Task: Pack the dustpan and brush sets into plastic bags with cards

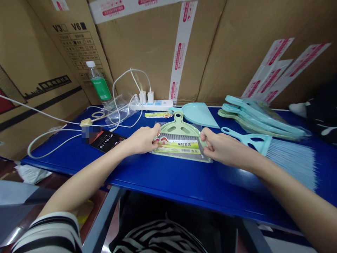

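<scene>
In front of me a green brush and dustpan set [179,127] in a clear plastic bag lies on the blue table, its handle pointing away. A printed yellow-green label [181,144] covers part of the dark bristles. My left hand [146,138] pinches the bag's left edge, fingers closed. On the opposite edge my right hand [217,144] is closed on the bag as well. To the right lies a loose light-blue brush [252,140] with pale bristles. Behind the bagged set rests a light-blue dustpan [200,113].
Several bagged brush and dustpan sets [258,117] are piled at the back right. Another label [158,115] lies near a white power strip [160,104] with chargers. White cables, a phone [107,140] and a bottle [99,84] occupy the left. Cardboard [147,42] walls the table's back.
</scene>
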Tool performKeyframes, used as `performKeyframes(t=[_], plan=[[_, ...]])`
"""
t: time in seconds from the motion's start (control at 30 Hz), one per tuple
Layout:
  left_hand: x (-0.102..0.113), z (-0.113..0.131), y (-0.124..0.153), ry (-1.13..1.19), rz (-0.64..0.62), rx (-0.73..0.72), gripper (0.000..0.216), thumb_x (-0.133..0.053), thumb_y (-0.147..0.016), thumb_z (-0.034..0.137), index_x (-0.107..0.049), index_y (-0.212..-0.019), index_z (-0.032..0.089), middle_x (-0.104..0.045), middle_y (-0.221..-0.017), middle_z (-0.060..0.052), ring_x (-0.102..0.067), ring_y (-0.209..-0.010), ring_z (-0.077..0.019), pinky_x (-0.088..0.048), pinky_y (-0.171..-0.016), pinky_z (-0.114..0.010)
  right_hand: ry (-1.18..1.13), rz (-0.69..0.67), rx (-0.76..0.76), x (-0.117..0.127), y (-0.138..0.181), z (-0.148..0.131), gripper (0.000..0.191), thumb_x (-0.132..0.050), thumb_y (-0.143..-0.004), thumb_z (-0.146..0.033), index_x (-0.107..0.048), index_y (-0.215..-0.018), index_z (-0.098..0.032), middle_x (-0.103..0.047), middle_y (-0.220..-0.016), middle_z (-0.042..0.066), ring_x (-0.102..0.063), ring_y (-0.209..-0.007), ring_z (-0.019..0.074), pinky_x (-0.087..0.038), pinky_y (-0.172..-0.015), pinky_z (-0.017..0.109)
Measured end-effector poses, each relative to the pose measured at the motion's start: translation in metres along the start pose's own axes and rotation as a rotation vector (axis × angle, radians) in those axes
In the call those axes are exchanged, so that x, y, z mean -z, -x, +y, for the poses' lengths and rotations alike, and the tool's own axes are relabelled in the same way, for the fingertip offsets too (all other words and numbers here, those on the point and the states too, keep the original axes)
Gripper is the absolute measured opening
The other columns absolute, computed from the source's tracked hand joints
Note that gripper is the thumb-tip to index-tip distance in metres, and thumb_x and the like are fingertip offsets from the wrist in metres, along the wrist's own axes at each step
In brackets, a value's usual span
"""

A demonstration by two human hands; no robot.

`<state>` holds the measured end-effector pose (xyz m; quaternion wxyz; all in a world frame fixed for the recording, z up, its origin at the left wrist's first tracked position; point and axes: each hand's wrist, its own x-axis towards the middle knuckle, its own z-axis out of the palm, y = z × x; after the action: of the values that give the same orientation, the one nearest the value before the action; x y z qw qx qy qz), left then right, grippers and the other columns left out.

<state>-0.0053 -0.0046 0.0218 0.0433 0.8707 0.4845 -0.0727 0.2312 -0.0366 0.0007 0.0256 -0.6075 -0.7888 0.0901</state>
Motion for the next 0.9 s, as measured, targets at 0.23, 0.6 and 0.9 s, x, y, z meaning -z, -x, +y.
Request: performKeyframes(t=[0.23, 0.6, 0.9], plan=[[-0.002, 0.003, 0.001, -0.125, 0.001, 0.017, 0.024, -0.043, -0.084, 0.019, -0.045, -0.108, 0.013, -0.064, -0.072, -0.004, -0.063, -0.073, -0.0227, -0.036, -0.061, -0.031, 0.017, 0.006, -0.069, 0.005, -0.001, -0.007, 0.014, -0.044, -0.070, -0.016, -0.037, -0.078, -0.025, -0.049, -0.055, -0.005, -0.048, -0.050, 0.0150, -0.028, -0.050, 0.026], [-0.001, 0.007, 0.003, -0.186, -0.011, 0.038, 0.025, -0.037, -0.087, 0.022, -0.046, -0.109, 0.013, -0.067, -0.077, -0.007, -0.065, -0.072, -0.0233, -0.042, -0.062, -0.031, 0.093, 0.166, 0.032, -0.002, -0.004, 0.002, 0.012, -0.038, -0.078, -0.022, -0.047, -0.084, -0.022, -0.044, -0.047, -0.006, -0.042, -0.041, 0.0145, -0.025, -0.047, 0.026], [-0.004, 0.006, 0.002, -0.215, 0.005, 0.030, 0.028, -0.032, -0.092, 0.022, -0.047, -0.112, 0.011, -0.068, -0.078, -0.009, -0.065, -0.072, -0.0245, -0.040, -0.061, -0.032, 0.102, 0.256, 0.108, -0.007, -0.007, 0.003, 0.016, -0.043, -0.084, -0.033, -0.054, -0.083, -0.022, -0.047, -0.048, -0.004, -0.044, -0.043, 0.0148, -0.022, -0.046, 0.025]])
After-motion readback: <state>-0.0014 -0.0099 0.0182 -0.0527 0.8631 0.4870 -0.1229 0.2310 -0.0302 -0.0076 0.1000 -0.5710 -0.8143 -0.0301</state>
